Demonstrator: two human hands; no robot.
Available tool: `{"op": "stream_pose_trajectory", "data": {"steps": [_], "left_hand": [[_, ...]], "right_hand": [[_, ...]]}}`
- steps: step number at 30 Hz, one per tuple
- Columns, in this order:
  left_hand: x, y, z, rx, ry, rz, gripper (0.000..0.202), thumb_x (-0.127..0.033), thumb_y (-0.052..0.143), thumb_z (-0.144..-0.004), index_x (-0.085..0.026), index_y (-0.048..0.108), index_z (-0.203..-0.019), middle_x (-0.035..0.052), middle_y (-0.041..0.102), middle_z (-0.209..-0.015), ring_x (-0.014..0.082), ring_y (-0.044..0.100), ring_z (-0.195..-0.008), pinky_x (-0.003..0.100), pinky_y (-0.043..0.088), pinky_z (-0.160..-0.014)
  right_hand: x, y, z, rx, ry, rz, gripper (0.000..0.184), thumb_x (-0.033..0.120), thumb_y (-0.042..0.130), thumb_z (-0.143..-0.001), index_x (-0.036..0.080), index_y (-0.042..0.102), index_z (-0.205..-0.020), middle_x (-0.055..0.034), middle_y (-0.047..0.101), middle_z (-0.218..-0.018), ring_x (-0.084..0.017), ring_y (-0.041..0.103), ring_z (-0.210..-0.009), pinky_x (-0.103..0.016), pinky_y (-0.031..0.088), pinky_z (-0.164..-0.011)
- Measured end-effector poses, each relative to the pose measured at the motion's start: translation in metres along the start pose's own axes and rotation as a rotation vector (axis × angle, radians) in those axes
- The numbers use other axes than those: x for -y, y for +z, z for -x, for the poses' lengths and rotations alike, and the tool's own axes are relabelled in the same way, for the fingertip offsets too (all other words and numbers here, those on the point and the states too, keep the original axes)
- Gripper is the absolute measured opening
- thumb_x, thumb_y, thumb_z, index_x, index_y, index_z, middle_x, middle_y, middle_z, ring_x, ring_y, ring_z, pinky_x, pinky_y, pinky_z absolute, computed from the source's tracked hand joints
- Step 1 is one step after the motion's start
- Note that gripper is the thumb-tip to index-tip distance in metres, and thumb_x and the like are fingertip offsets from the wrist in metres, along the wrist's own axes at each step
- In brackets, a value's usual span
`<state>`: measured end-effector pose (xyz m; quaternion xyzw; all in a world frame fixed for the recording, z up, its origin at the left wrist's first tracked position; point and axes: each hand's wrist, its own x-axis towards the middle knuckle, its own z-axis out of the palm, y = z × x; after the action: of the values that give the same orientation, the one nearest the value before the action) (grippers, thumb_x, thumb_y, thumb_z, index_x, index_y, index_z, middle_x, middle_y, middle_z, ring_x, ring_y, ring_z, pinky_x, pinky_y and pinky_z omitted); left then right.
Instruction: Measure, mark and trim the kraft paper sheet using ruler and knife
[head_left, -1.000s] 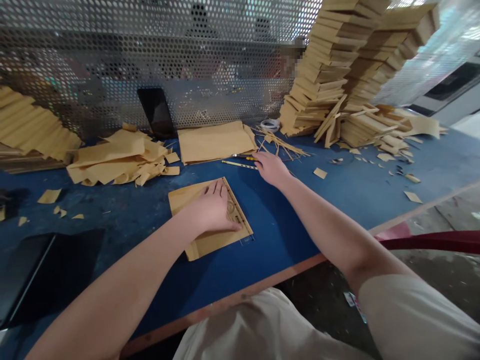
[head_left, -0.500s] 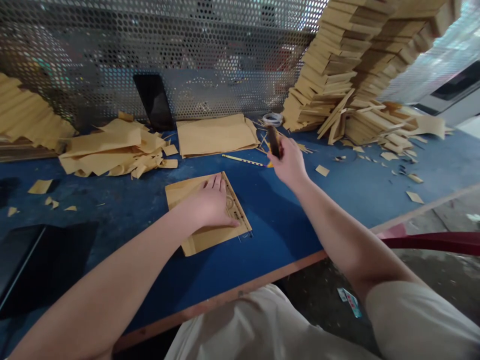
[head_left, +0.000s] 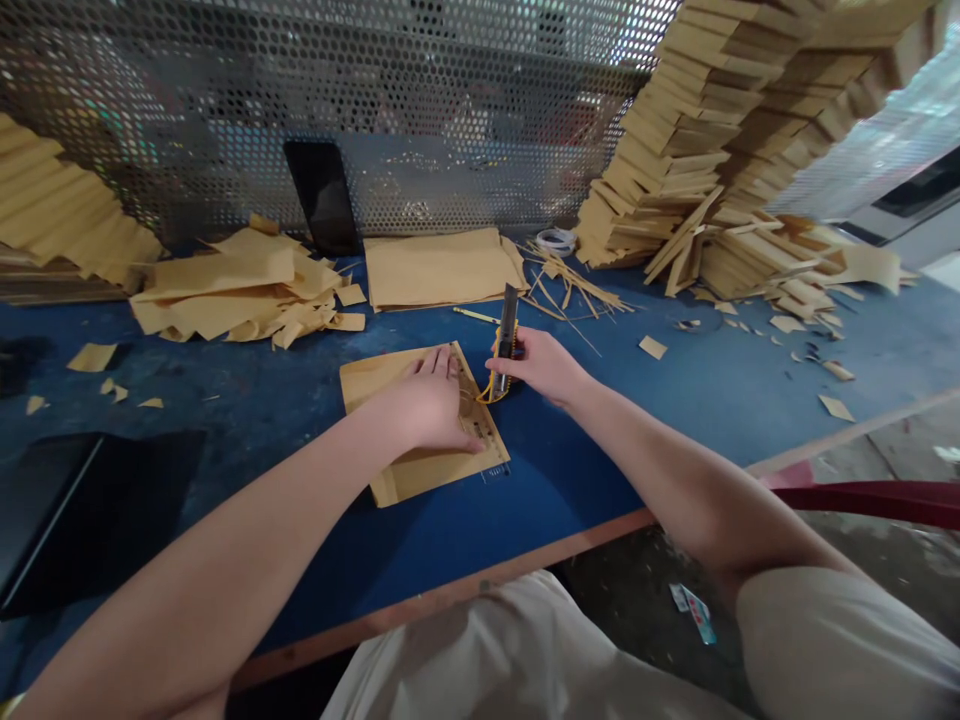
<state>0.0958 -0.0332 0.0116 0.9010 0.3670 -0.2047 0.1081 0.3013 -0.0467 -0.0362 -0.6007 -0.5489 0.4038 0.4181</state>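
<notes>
A folded piece of brown kraft paper (head_left: 364,380) lies on the blue worktable (head_left: 570,470) in front of me. My left hand (head_left: 431,408) is spread flat on it, fingers apart, pressing down near its right side. Beneath that hand, along the paper's right edge, shows a clear ruler (head_left: 486,428) with dark markings, partly covered. My right hand (head_left: 541,362) grips a yellow and black utility knife (head_left: 505,340), held upright just right of the ruler's edge. Behind the knife lies a thin pencil (head_left: 474,315), its far part hidden.
Stacked kraft paper (head_left: 442,270) lies at the back, beside thin paper strips (head_left: 577,290) and a white roll (head_left: 556,241). A phone (head_left: 324,200) leans on the perforated metal screen (head_left: 210,120). Tall paper stacks (head_left: 660,150) stand right; paper scraps (head_left: 225,290) and a black object (head_left: 52,510) lie left.
My right hand has brought the utility knife left and nearer to me, beside the paper's right edge. My left hand stays on the paper. The view has shifted slightly.
</notes>
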Motion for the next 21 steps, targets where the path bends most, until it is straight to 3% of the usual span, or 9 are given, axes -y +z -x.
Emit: {"op": "stream_pose_trajectory", "data": {"steps": [9, 15, 18, 21], "left_hand": [[-0.001, 0.001, 0.0, -0.013, -0.003, -0.008, 0.14, -0.083, 0.063, -0.073, 0.008, 0.003, -0.16, 0.0265, -0.003, -0.17, 0.0381, 0.0, -0.161, 0.045, 0.013, -0.131], [-0.001, 0.001, 0.001, -0.015, -0.004, -0.041, 0.136, -0.086, 0.058, -0.073, 0.004, 0.009, -0.162, 0.024, 0.001, -0.171, 0.0369, 0.001, -0.161, 0.045, 0.013, -0.131], [-0.001, -0.001, 0.001, -0.011, -0.011, -0.028, 0.137, -0.085, 0.059, -0.073, 0.004, 0.005, -0.162, 0.0242, 0.001, -0.171, 0.0371, 0.001, -0.161, 0.045, 0.012, -0.131], [-0.002, -0.001, 0.001, -0.003, -0.01, -0.03, 0.14, -0.083, 0.062, -0.073, 0.008, 0.001, -0.16, 0.0268, -0.002, -0.17, 0.0398, 0.002, -0.16, 0.047, 0.013, -0.13]], "right_hand": [[0.0, 0.0, -0.005, 0.008, 0.054, -0.051, 0.044, 0.042, 0.094, -0.057, 0.021, 0.063, -0.08, 0.0002, 0.065, -0.076, -0.018, 0.064, -0.071, -0.033, 0.058, -0.063], [0.0, 0.005, -0.033, 0.003, 0.069, -0.058, 0.039, 0.037, 0.09, -0.063, 0.02, 0.06, -0.081, 0.0002, 0.064, -0.075, -0.019, 0.066, -0.069, -0.036, 0.059, -0.064], [0.003, 0.008, -0.057, -0.054, -0.009, 0.037, 0.033, 0.034, 0.087, -0.068, 0.02, 0.061, -0.082, -0.0009, 0.065, -0.079, -0.021, 0.066, -0.074, -0.038, 0.058, -0.071], [0.008, 0.013, -0.083, -0.184, -0.155, 0.288, 0.027, 0.032, 0.084, -0.073, 0.018, 0.064, -0.085, -0.0045, 0.069, -0.086, -0.024, 0.067, -0.085, -0.041, 0.055, -0.084]]}}
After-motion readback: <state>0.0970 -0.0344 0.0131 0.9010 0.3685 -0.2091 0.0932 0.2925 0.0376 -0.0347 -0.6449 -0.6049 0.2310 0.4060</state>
